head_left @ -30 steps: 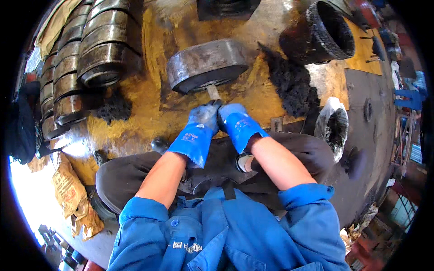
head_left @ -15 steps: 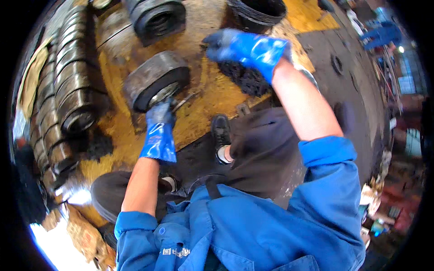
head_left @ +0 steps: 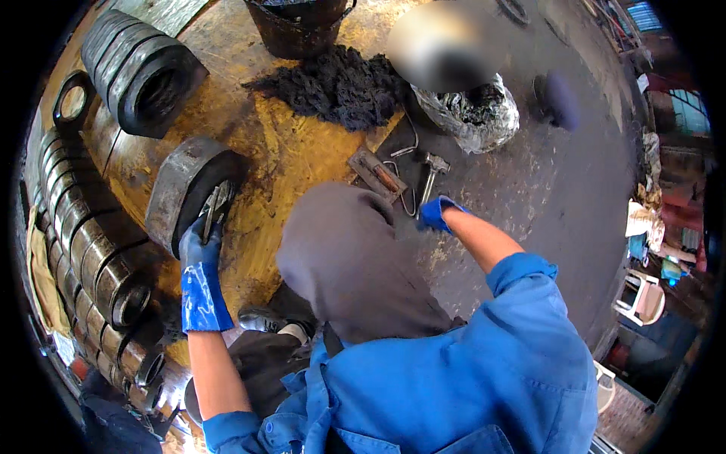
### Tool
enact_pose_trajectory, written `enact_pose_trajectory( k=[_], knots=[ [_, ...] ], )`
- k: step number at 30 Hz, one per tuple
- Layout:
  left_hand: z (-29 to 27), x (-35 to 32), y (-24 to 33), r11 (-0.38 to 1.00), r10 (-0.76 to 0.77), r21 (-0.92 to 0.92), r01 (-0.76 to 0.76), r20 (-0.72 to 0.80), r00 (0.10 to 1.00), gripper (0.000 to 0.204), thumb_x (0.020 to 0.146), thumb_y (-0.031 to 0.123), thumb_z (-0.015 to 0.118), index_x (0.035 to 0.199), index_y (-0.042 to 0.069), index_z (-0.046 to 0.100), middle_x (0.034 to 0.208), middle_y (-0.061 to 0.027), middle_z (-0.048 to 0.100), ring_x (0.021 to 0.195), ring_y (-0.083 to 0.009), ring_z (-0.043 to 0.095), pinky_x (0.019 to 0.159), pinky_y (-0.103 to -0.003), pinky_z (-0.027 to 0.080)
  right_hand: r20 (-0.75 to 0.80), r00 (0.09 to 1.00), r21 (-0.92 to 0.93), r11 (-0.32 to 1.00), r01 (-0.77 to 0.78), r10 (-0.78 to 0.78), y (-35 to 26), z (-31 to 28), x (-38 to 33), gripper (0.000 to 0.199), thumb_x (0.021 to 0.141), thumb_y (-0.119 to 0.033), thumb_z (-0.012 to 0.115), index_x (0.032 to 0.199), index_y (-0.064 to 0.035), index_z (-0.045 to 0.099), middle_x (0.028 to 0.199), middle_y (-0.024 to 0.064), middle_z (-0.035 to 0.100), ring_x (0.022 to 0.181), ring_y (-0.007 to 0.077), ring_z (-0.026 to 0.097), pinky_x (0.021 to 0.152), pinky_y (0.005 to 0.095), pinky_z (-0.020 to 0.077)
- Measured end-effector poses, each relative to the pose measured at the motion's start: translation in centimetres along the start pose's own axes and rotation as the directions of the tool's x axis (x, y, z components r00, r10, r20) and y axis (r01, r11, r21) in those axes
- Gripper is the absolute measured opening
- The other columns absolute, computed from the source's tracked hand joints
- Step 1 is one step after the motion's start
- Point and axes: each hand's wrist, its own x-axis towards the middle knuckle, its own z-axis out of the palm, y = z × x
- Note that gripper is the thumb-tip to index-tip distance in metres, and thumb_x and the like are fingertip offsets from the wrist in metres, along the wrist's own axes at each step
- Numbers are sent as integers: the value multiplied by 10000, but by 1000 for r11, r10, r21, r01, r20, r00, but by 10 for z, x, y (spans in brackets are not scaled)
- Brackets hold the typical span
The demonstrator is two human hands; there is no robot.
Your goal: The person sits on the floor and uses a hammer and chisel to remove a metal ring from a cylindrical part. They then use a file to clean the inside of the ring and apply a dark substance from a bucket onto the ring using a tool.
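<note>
My left hand (head_left: 203,246), in a blue rubber glove, is closed around a slim metal tool (head_left: 215,206) with two narrow arms. The tool lies against the open face of a thick, dark metal ring (head_left: 181,178) standing on edge; its exact kind is unclear. On the right, my gloved right hand (head_left: 437,214) is closed at the lower end of a hammer's handle. The hammer (head_left: 431,178) lies on the dark floor, its metal head pointing away from me. Beside it is a flat rectangular trowel (head_left: 376,174) with a wooden handle.
Rows of stacked metal rings (head_left: 98,250) line the left, with more dark rings (head_left: 144,76) behind. A black fibrous heap (head_left: 333,87) lies before a dark bucket (head_left: 299,30). Bent metal rods (head_left: 408,147) and a plastic bag (head_left: 480,113) of black material are farther right.
My right hand has come down from above the black heap to the hammer, and its fingers have closed. My left hand stays at the ring with the metal tool. The whole view has shifted right.
</note>
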Motion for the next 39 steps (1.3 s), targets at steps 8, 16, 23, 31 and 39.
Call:
enact_pose_trajectory(
  k=[8, 16, 23, 31, 39],
  knots=[
    [8, 2, 0, 999, -23, 42, 24, -30, 999, 516, 767, 127, 711, 1256, -5, 612, 1096, -188, 690, 1026, -289, 650, 915, -378, 497, 142, 954, 851, 524, 18, -265, -34, 150, -1, 341, 829, -335, 696, 1053, -78, 709, 961, 109, 702, 829, 217, 660, 714, 373, 519],
    [-3, -2, 16, 992, 94, 90, -91, -27, 995, 428, 811, 264, 667, 1223, 151, 653, 1066, -206, 682, 1002, -379, 650, 875, -440, 514, -45, 971, 952, 285, 114, -236, -62, 98, -40, 398, 835, -373, 688, 1092, -70, 692, 1015, 122, 691, 888, 231, 652, 762, 381, 509],
    [-15, -6, 22, 990, 4, 142, -15, 77, 997, 397, 812, 252, 652, 1191, 133, 656, 1041, -183, 685, 987, -377, 644, 864, -458, 516, -150, 966, 939, 275, 206, -212, -81, 22, -79, 448, 840, -407, 682, 1127, -62, 678, 1063, 132, 681, 940, 243, 645, 804, 388, 500],
    [-4, -7, 4, 993, 113, 34, -113, -8, 994, 420, 803, 200, 670, 1209, 95, 661, 1055, -222, 684, 989, -383, 656, 863, -443, 515, -146, 951, 912, 335, 237, -274, -99, 3, -132, 505, 846, -445, 674, 1166, -54, 661, 1117, 145, 669, 999, 256, 637, 853, 395, 491],
    [17, -7, 4, 990, 96, 108, -93, -21, 995, 414, 824, 217, 640, 1233, 155, 653, 1018, -227, 688, 981, -387, 655, 869, -454, 506, -130, 913, 856, 420, 300, -386, -54, 25, -110, 563, 852, -482, 666, 1205, -45, 644, 1171, 157, 658, 1058, 270, 629, 901, 403, 481]
  ],
)
